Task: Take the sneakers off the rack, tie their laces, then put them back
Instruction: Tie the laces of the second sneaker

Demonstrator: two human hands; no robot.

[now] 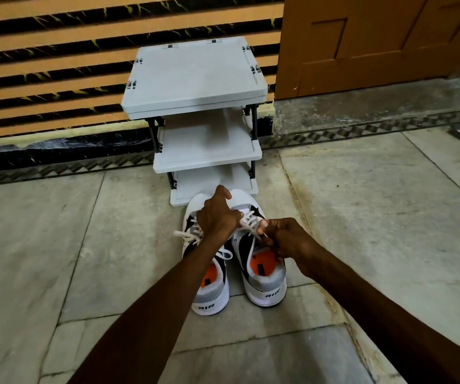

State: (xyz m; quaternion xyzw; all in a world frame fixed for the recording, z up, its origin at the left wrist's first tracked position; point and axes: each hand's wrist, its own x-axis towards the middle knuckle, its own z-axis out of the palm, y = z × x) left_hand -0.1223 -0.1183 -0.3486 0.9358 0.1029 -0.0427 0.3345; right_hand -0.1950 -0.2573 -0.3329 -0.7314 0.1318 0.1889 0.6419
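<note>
Head view: sneakers point(234, 253) are off the rack point(195, 79); our left hand point(217, 214) and right hand point(287, 239) pinch the right shoe's laces point(248, 223), tying unfinished, return pending.

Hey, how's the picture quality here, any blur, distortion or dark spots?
Head view: wide-angle lens bows the striped wall and floor tiles; forearms fall dark at the lower edge; hands and sneaker laces look slightly soft; the grey rack is evenly lit, without glare.
</note>
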